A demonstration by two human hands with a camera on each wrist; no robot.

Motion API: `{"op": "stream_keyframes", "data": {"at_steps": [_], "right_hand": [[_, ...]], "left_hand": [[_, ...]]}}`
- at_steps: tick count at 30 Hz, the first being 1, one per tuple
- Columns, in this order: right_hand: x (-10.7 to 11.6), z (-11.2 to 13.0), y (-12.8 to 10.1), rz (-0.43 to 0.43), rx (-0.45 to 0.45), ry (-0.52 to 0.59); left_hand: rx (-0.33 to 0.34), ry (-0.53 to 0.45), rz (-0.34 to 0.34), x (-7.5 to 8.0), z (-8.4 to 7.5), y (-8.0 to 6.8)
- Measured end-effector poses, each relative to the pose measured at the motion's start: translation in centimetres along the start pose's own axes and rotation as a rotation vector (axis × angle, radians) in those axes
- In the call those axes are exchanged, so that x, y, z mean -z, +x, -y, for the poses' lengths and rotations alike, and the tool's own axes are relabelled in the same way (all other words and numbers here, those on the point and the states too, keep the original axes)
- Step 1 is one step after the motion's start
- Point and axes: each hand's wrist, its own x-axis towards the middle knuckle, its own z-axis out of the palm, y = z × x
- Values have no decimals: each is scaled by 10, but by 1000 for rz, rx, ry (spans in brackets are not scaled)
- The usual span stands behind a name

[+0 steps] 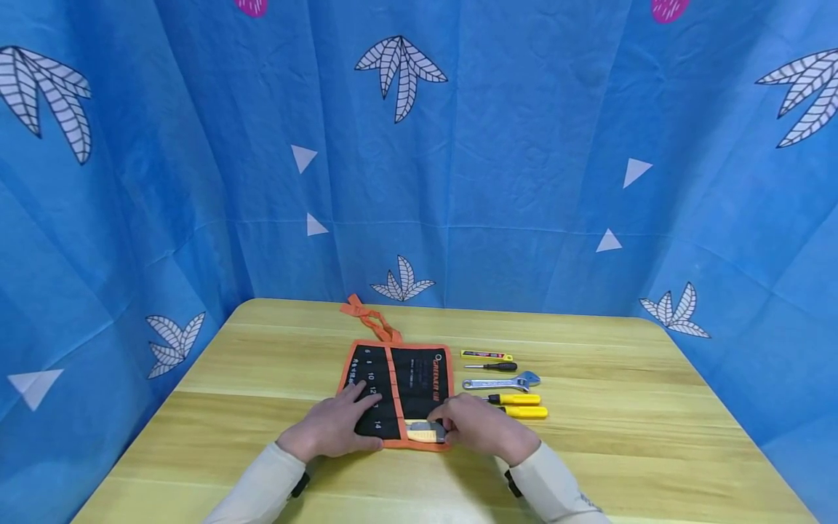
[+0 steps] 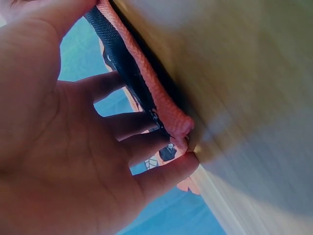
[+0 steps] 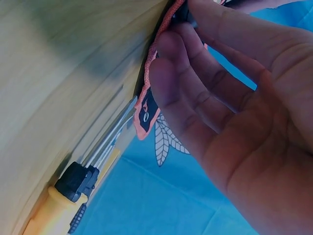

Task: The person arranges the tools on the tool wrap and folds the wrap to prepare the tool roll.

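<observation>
A black tool roll [image 1: 422, 378] with orange edging and printed numbers lies unfolded on the table. My left hand [image 1: 337, 423] rests on its left, numbered half with fingers spread and the thumb by the near edge. In the left wrist view the fingers of the left hand [image 2: 83, 132] lie along the roll's orange edge. A cream-yellow and grey tool, seemingly a utility knife [image 1: 422, 432], lies on the near right part of the roll, its left end at the orange divider. My right hand [image 1: 481, 423] pinches its right end; in the right wrist view, the right hand [image 3: 234, 98] mostly hides it.
Right of the roll lie a flat yellow packet [image 1: 486, 355], a small black-handled screwdriver [image 1: 497, 367], an adjustable wrench [image 1: 500, 383] and two yellow-handled screwdrivers [image 1: 524, 412], their shafts partly behind my right hand. An orange strap [image 1: 373, 318] trails from the roll's far edge. Blue curtain [image 1: 524, 145] surrounds the wooden table [image 1: 622, 422].
</observation>
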Motion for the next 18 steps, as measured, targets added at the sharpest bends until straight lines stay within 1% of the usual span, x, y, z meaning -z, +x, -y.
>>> {"op": "stream_keyframes", "data": {"at_steps": [10, 18], "right_hand": [[-3, -2, 3, 16, -1, -11], [-4, 0, 4, 6, 25, -11]], "left_hand": [[6, 1, 0, -1, 1, 0], [7, -13, 3, 0, 0, -1]]}}
